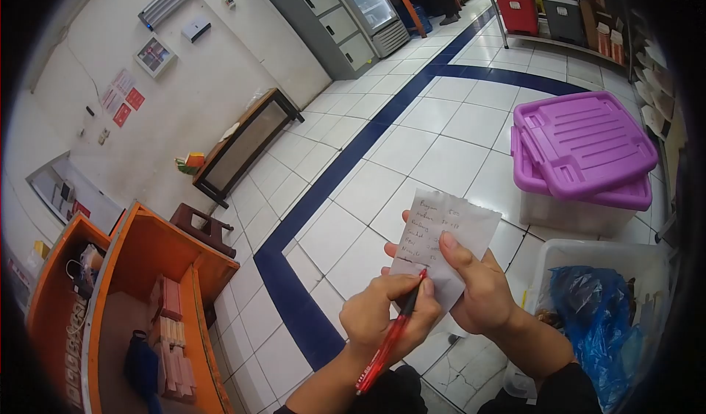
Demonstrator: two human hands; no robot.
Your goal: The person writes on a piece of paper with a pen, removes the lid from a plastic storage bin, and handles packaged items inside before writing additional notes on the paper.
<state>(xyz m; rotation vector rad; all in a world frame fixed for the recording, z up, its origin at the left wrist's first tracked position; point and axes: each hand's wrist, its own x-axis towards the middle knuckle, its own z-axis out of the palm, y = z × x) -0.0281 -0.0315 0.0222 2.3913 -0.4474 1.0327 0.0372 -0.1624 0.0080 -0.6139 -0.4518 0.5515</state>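
Observation:
A small sheet of white paper [471,230] with handwritten lines is held up in front of me. My right hand [482,285] grips it, thumb on the front and fingertips showing behind its left edge. This hand comes from the right side of the view, so it may be my left: the forearm enters at lower right. My left hand [386,311], entering from lower left, pinches a red and black pen [384,348], its tip touching the paper near the lowest written lines.
Purple lids [588,142] top a clear box at the right. Below it, an open bin [551,252] holds blue plastic [592,304]. An orange counter [206,289] stands at lower left, a stool [202,230] behind it. A low table [246,145] lines the wall.

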